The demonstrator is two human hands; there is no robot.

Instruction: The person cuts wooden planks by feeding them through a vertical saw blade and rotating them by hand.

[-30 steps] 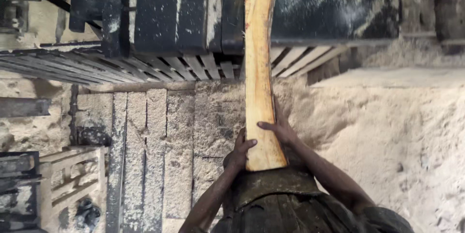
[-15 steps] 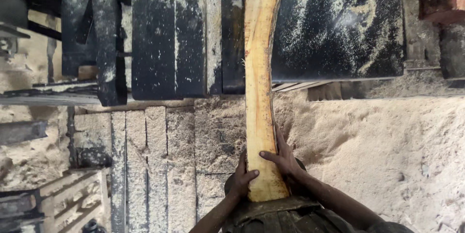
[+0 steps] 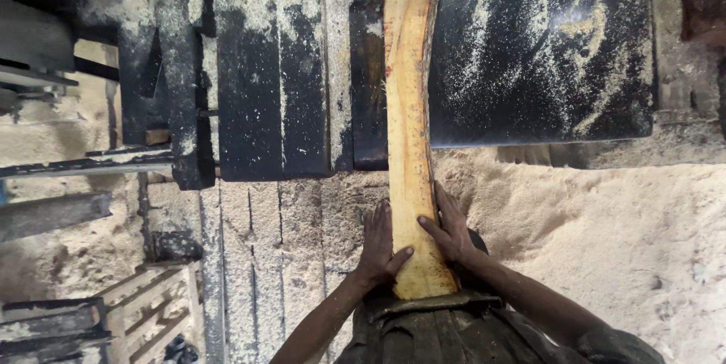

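A long, curved, pale yellow wooden plank (image 3: pixel 408 107) runs from my waist up across a black, sawdust-covered saw table (image 3: pixel 544 54). My left hand (image 3: pixel 378 247) grips its left edge near the close end, thumb laid on the top face. My right hand (image 3: pixel 450 224) holds the right edge, fingers spread along the side. The plank's near end rests against my dark apron (image 3: pixel 431 326). Its far end reaches past the top of the view, beside a dark slot in the table.
Black metal table slats (image 3: pixel 265 69) lie left of the plank. A thick bed of sawdust (image 3: pixel 605 228) covers the ground at right. Dusty floor boards (image 3: pixel 257 258) sit below the table, with a wooden crate (image 3: pixel 151 311) and metal rails (image 3: pixel 53 213) at left.
The plank has slid forward onto the saw table, away from me. Both hands stayed clamped on its near end and moved forward with it, and the table now fills more of the view.
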